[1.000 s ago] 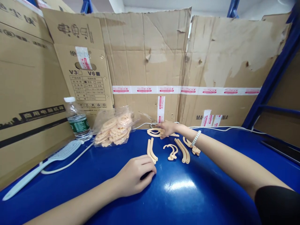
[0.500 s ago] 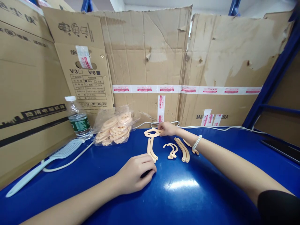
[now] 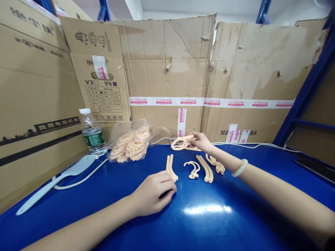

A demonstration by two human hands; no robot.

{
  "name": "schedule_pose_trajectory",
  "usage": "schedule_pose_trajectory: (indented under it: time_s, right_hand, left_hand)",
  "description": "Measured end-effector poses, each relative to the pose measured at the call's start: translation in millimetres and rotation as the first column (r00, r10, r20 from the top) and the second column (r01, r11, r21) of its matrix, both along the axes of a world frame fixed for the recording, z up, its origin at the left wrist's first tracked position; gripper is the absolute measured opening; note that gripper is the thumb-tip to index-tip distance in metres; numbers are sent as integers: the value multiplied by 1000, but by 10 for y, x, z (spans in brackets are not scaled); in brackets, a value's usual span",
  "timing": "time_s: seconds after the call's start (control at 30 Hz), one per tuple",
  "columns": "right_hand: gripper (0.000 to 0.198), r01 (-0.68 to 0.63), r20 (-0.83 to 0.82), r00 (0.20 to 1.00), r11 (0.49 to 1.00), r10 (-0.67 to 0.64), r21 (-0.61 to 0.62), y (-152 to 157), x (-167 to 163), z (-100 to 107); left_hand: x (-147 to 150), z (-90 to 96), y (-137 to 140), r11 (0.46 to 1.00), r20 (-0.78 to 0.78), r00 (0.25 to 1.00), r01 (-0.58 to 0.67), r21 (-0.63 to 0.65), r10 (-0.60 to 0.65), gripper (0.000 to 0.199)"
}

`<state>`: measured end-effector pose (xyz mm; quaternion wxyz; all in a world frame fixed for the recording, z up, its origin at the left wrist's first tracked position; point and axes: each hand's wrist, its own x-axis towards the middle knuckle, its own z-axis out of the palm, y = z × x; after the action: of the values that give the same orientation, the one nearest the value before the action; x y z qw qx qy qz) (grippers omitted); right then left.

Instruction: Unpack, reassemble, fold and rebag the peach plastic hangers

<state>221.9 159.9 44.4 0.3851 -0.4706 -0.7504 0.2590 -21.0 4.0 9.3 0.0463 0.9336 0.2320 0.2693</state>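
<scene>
Pinching a curved peach piece at the back of the worktop

On the glossy blue worktop [image 3: 157,233], a pale-blue hairbrush [image 3: 81,165] is lying at the far left, and a clear plastic bottle with a green label [image 3: 93,138] is standing near its head. Beside the bottle, a clear plastic bag of flat peach-coloured parts [image 3: 133,143] is sitting. My left hand [image 3: 154,195] is resting in front, its fingers loosely curling; I cannot tell whether they are closing on anything. Just beyond its knuckles, a pair of slim, curved peach strips [image 3: 171,164] is lying. Farther back, a flat, curved peach piece [image 3: 183,138] is seemingly tilting up, and the fingers of my right hand [image 3: 201,142] are clamping on its end. Another peach piece [image 3: 195,148] is lying beneath it. Nearer me, two peach hooks [image 3: 198,168] are lying, then a second pair of curved peach strips [image 3: 208,169], then a small cluster of peach parts [image 3: 219,168].

I'd say I am handling this one piece, lifting or placing it; the next move is calling for a steady pinch without dragging the piece beneath.
</scene>
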Motion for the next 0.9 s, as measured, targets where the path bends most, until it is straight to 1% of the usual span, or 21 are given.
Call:
schedule_pose_trajectory:
  time_s: [0.1,0.2,0.27,0.3,0.43,0.53,0.63,0.73,0.8,0.9]
  right_hand:
    - [26,-4,-163,987,1000,5,3,-283,213,45]
    - [35,-21,-257,966,1000,22,7,-655,436,80]
    - [37,-44,-303,952,999,40,-7,-904,545,80]
    - [36,-70,-359,932,997,54,-32,-1016,579,72]
    - [32,-116,-507,862,984,31,-137,-1336,571,13]
    - [31,-159,-535,844,972,42,-175,-1454,480,-20]
    - [30,-203,-533,843,959,68,-198,-1524,415,-39]
    - [30,-228,-531,843,951,87,-208,-1573,404,-65]
    - [29,-245,-529,843,943,92,-226,-1590,411,-94]
    - [29,-298,-546,830,915,109,-271,-1595,418,-152]
  left_hand:
    - [-1,-5,-2,1000,27,1000,-8,1,8,19]
    - [21,1,-23,998,122,991,-47,-34,51,19]
    - [62,22,-57,992,194,975,-92,-87,107,20]
    - [89,36,-79,986,218,966,-117,-122,141,20]
    - [216,85,-171,947,231,939,-192,-258,253,19]
    - [317,97,-212,919,227,925,-224,-326,306,20]
    - [453,102,-218,898,226,909,-257,-357,350,25]
    - [624,94,-199,855,262,894,-208,-474,363,31]
    - [719,67,-183,825,294,877,-177,-537,380,32]
    - [771,-9,-180,829,327,866,-161,-536,379,21]
